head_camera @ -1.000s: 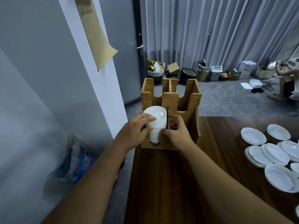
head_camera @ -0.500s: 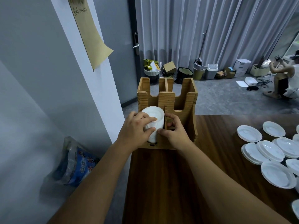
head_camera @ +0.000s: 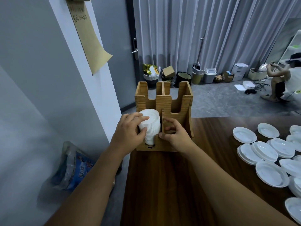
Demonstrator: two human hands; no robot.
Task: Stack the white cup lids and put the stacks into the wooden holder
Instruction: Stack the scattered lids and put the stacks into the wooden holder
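A: Nearest us, what's on the counter (head_camera: pixel 162 185)?

B: Bare wood in front, and loose lids (head_camera: pixel 270 173) spread out to the right, well apart from the holder and not yet stacked.

A: And the hands?

B: The left hand (head_camera: pixel 128 134) has its grip curled round the stack of lids (head_camera: pixel 150 126), thumb in front and fingers over the top rim. The right hand (head_camera: pixel 175 136) pinches the front wall of the wooden holder (head_camera: pixel 180 111) beside the slot.

A: Where does the stack sit?

B: In the holder's front-left compartment, its top leaning a little toward the left hand. Whether its foot rests on the floor of the slot I cannot tell.

A: The risk?

B: I'd judge that a lean could catch the rims on the divider, fanning the stack or spilling lids. The holder stands by the counter's left edge, so a shove could slide it off.
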